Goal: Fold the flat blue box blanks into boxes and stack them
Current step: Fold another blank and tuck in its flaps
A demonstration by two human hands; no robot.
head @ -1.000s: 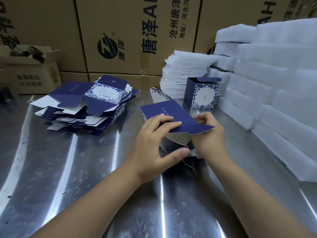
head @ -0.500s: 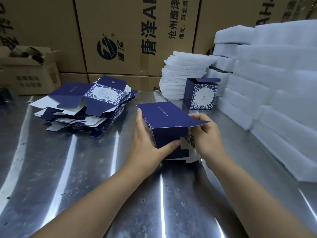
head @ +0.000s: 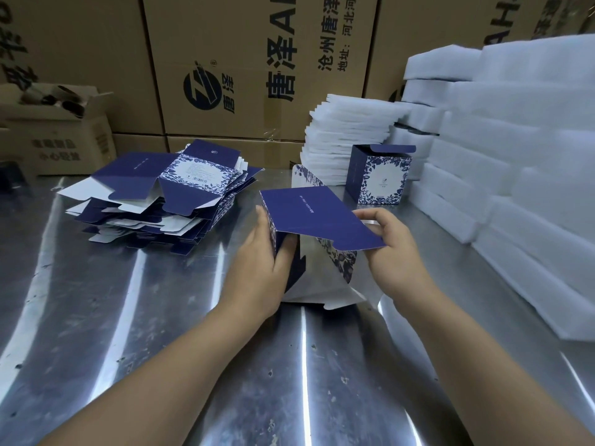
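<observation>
- A small open carton (head: pixel 54 133) sat at the far left of the steel table (head: pixel 128 333), against a wall of large printed cartons (head: pixel 257 59).
- Just right of it, a loose pile of flat blue box blanks (head: pixel 154 204) lay on the table, the top blank showing a floral panel.
- The left hand (head: pixel 257 272) gripped the left wall of the half-folded box (head: pixel 315 220), with its fingers up the outside and its thumb pressed against the inside at the open near end.
- That box rested on the table at centre, between the 2 hands, its plain blue panel on top and its white flaps splayed toward the person.
- The right hand (head: pixel 391 249) pinched the right edge of the top panel, fingers curled over it.
- Behind the hands, 1 finished box (head: pixel 381 178) stood upright with its lid flap raised, just beside a stack of white foam sheets (head: pixel 347 130).
- White foam blocks (head: pixel 521 162) were piled along the right side of the table.
</observation>
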